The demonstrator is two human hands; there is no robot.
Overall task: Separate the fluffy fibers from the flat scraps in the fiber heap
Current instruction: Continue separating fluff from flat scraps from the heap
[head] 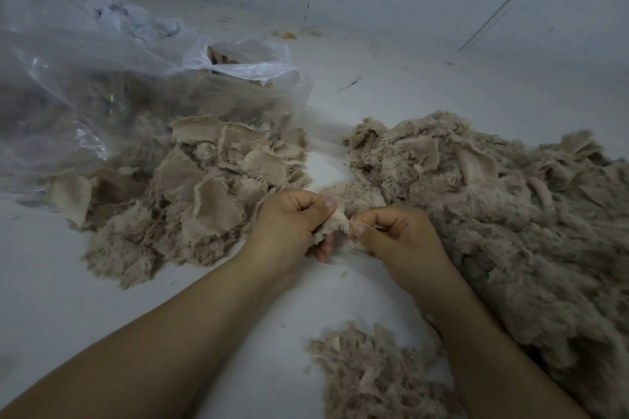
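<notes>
**Two hands pulling at one beige scrap between the sorted heaps**

Both grips are clamped on a single small scrap (335, 223): the left hand (289, 228) pinches one end, the right hand (398, 235) the other, thumbs uppermost and fingers curled. The scrap is thin woven beige cloth with frayed, fuzzy edges; its long axis runs roughly left to right between the hands, just above the white surface (102, 282). To the left lies a pile of flat scraps (204, 190), irregular patches with ragged borders, beside a crumpled clear plastic bag (102, 78) holding more beige material. To the right spreads the large fiber heap (493, 207), matted and woolly, with flat pieces mixed in. A smaller fluffy tuft pile (367, 378) sits nearest the viewer.
</notes>
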